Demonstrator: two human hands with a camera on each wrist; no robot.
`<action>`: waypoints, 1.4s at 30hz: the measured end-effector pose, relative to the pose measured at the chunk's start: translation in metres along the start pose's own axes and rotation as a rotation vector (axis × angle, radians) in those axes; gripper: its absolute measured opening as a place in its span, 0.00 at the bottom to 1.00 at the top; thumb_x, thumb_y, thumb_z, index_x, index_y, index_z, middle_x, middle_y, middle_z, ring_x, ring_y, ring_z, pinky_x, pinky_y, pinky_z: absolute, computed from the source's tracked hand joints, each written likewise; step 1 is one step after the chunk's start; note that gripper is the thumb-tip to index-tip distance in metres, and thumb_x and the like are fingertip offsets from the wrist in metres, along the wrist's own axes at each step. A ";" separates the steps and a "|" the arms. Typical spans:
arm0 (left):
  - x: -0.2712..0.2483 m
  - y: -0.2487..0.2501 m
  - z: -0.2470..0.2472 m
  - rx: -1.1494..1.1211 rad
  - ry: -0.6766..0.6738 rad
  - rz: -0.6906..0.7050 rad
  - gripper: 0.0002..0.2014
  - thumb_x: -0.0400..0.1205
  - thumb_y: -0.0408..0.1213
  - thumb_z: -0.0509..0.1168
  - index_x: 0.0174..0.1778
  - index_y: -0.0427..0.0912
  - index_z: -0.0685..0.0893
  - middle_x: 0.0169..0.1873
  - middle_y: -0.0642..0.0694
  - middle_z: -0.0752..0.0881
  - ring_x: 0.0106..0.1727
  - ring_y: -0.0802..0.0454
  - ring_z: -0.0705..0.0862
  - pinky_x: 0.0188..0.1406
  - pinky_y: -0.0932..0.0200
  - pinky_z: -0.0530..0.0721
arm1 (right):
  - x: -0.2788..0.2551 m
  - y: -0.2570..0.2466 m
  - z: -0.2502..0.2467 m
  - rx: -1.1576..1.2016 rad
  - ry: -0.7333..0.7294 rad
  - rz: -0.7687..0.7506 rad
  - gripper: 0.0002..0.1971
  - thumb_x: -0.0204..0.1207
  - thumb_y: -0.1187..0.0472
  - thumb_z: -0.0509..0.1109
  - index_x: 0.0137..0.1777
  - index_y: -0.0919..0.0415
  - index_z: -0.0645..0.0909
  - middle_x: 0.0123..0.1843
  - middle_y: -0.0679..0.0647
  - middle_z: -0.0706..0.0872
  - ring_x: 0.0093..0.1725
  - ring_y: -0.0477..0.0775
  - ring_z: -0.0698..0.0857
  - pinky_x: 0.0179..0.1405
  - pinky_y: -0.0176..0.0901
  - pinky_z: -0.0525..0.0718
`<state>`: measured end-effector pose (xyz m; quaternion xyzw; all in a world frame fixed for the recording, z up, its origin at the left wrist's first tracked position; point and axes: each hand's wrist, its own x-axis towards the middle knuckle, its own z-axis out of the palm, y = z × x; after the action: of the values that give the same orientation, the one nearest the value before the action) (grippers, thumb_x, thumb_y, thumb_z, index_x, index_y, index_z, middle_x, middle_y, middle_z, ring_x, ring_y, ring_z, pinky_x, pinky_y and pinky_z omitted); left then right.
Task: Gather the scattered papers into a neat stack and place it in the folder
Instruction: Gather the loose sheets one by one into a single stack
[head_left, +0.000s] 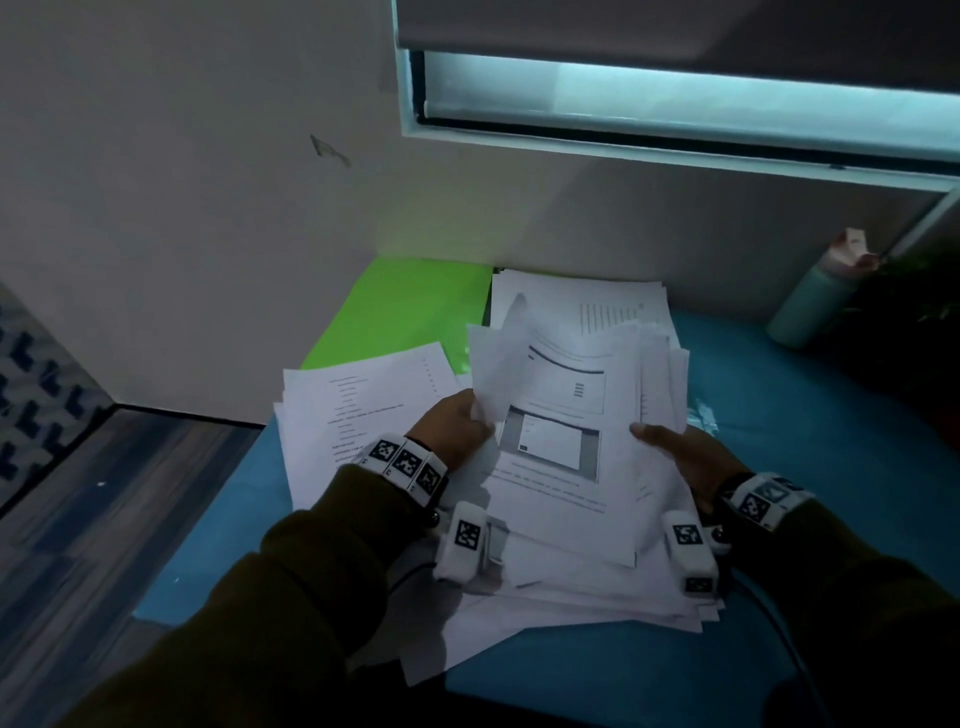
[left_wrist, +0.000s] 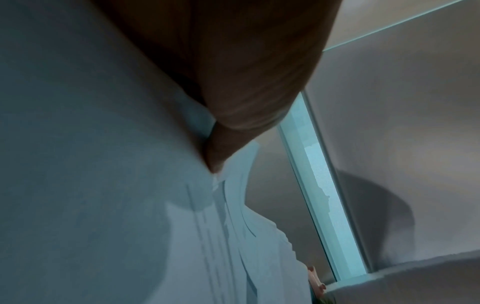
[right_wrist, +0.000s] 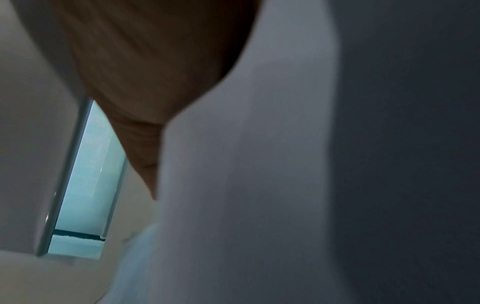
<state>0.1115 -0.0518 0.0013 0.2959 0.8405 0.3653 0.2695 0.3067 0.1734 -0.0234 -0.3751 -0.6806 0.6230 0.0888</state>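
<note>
Pinching the loose papers (head_left: 561, 441) by both side edges, left hand (head_left: 452, 426) and right hand (head_left: 685, 457), I square them while the green folder (head_left: 410, 306) waits beyond my left thumb

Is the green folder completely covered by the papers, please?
No, much of the green folder shows bare behind the papers.
</note>
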 end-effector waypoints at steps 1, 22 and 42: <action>-0.001 0.003 -0.002 -0.015 -0.018 0.016 0.09 0.82 0.32 0.67 0.57 0.39 0.83 0.58 0.36 0.87 0.61 0.41 0.84 0.53 0.57 0.76 | 0.002 0.001 -0.002 0.012 -0.001 0.018 0.46 0.42 0.27 0.80 0.55 0.59 0.84 0.51 0.60 0.89 0.51 0.63 0.88 0.55 0.58 0.86; 0.008 0.013 0.006 -0.134 -0.019 0.010 0.45 0.78 0.32 0.66 0.87 0.51 0.48 0.78 0.35 0.69 0.75 0.37 0.76 0.73 0.37 0.76 | -0.003 0.009 -0.002 0.124 -0.045 -0.091 0.41 0.48 0.50 0.89 0.63 0.65 0.83 0.59 0.63 0.89 0.59 0.65 0.88 0.66 0.67 0.80; -0.005 0.016 0.025 0.286 -0.129 0.002 0.37 0.82 0.50 0.68 0.85 0.45 0.62 0.78 0.32 0.65 0.78 0.34 0.68 0.79 0.46 0.69 | 0.001 0.010 -0.006 -0.022 -0.018 -0.151 0.40 0.40 0.35 0.85 0.54 0.52 0.87 0.51 0.52 0.93 0.49 0.55 0.92 0.55 0.54 0.87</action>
<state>0.1362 -0.0349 0.0002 0.3550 0.8645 0.2225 0.2778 0.3134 0.1780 -0.0317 -0.3182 -0.7147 0.6101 0.1254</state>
